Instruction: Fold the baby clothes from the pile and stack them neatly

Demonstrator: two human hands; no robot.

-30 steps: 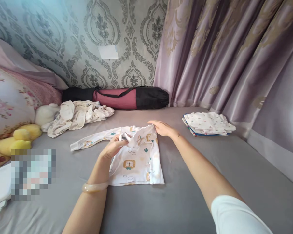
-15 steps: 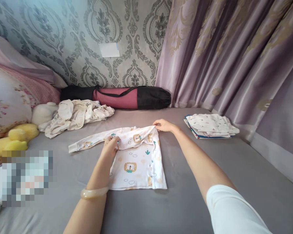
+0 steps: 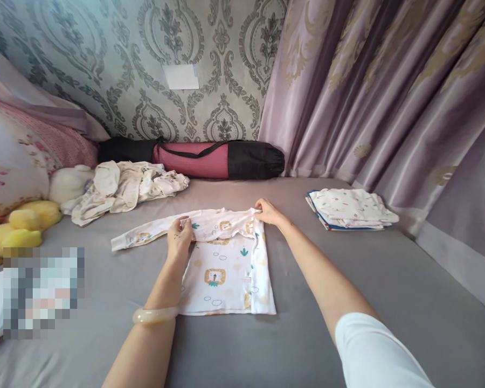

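Shirt (image 3: 226,264) lies on the bed (image 3: 307,328), one sleeve (image 3: 139,236) out to L. L hand (image 3: 178,237) pinches its upper part, R hand (image 3: 270,213) grips the upper R corner, prob. so the cloth b/w them is straight. Folded pile (image 3: 350,207) is apart, on R.

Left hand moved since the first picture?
Yes, left. Left hand had fingertips right of the clothes pile's right end; now they're about in line with that end.

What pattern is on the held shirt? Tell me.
The shirt is white with orange lion faces, green leaves and outlined ovals, clearest in the head view.
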